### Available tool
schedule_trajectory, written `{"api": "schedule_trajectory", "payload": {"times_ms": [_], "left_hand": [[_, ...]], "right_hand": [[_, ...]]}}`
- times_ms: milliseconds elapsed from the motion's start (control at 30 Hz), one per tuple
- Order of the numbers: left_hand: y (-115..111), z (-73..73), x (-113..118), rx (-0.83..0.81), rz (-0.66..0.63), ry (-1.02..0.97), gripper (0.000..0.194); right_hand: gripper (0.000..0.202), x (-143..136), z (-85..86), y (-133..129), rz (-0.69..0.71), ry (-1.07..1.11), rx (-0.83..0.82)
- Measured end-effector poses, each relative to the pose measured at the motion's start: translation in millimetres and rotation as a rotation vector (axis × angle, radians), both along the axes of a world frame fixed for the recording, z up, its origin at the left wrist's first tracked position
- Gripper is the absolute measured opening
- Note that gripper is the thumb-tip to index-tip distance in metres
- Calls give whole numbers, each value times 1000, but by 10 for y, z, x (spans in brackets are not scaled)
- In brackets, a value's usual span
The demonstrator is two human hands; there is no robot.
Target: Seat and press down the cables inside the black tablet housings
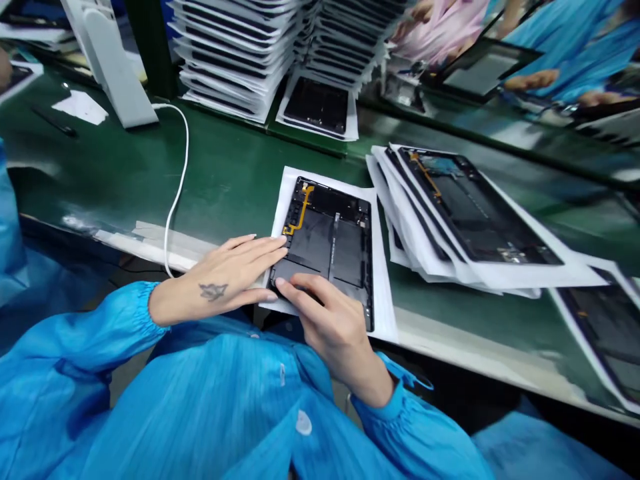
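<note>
Green worktop carries an opened tablet on paper. Left hand lies flat, empty, at its edge; curled right hand touches its corner, any hold unclear.

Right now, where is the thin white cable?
Head view, left side: the thin white cable crosses the green tabletop between the white stand and left hand.

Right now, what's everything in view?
Tablet: one, black, at both hands
Sheet: one, white, beneath tablet
Pile: one, black and white, right
Edge tablet: one, black, far right
Stacks: two, black and white, behind
Stand: one, white, back left
Cable: one, white, by stand
Scrap: one, white, beside stand
Bench: one, green, beneath sheet
People: several, blue or pink clothes, edges
Sleeves: two, blue, on arms
Left hand: one, bare, tablet's left edge
Right hand: one, bare, tablet's near left corner
</note>
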State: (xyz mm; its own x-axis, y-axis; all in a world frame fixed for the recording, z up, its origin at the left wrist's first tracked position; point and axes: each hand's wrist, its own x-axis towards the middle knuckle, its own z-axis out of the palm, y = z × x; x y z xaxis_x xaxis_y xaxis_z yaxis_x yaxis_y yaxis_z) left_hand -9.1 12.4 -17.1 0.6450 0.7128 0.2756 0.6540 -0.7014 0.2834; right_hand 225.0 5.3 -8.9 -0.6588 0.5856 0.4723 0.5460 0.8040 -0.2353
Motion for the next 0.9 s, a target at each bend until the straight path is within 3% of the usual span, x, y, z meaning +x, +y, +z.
{"api": "schedule_trajectory", "payload": {"times_ms": [333,533,667,767,900], "left_hand": [[4,-110,61,110,22,-24,55],[-11,-94,82,97,31,-45,53],[-32,-87,97,107,44,6,55],[-38,-71,118,133,60,46,54],[-35,-51,141,179,64,52,54]], "right_hand": [[34,0,22,14,10,-82,-26],[29,-10,204,102,55,-252,14],[33,63,288,224,160,-384,41],[36,146,226,258,186,-330,-39],[43,174,120,180,39,-127,-170]]}}
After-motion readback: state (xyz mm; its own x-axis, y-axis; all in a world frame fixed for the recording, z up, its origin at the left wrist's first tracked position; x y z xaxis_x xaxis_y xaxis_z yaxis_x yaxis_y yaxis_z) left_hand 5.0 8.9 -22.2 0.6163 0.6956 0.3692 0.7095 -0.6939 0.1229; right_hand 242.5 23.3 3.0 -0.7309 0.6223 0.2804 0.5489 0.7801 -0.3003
